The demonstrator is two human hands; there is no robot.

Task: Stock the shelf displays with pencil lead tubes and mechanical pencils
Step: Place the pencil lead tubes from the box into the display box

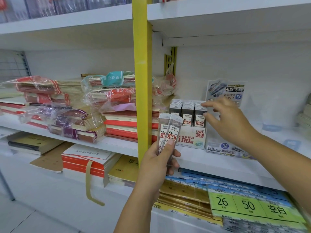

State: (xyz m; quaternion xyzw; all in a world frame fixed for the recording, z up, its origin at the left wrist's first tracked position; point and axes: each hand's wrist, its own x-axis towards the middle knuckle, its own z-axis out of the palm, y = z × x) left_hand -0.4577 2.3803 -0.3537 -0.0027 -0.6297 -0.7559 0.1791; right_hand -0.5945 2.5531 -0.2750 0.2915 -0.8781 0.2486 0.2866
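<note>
My left hand (159, 158) grips two clear pencil lead tubes (169, 132) with red and white 0.5 HB labels, held upright in front of the yellow shelf post. On the shelf behind them stands a white display box (193, 137) with three rows of the same tubes (187, 111). My right hand (225, 118) reaches over the box; its forefinger touches the top of the right row and the thumb sits beside that row. Whether it pinches a tube I cannot tell. A second display box (223, 147), marked 0.7 2B, stands to the right with its card (227, 91) upright behind.
A yellow post (143, 81) divides the shelf (202, 158). Left of it lie stacks of notebooks (70, 111), some in plastic wrap. The lower shelf holds paper pads (87, 163) and packs with green labels (252, 206). More stock sits at the far right edge (305, 115).
</note>
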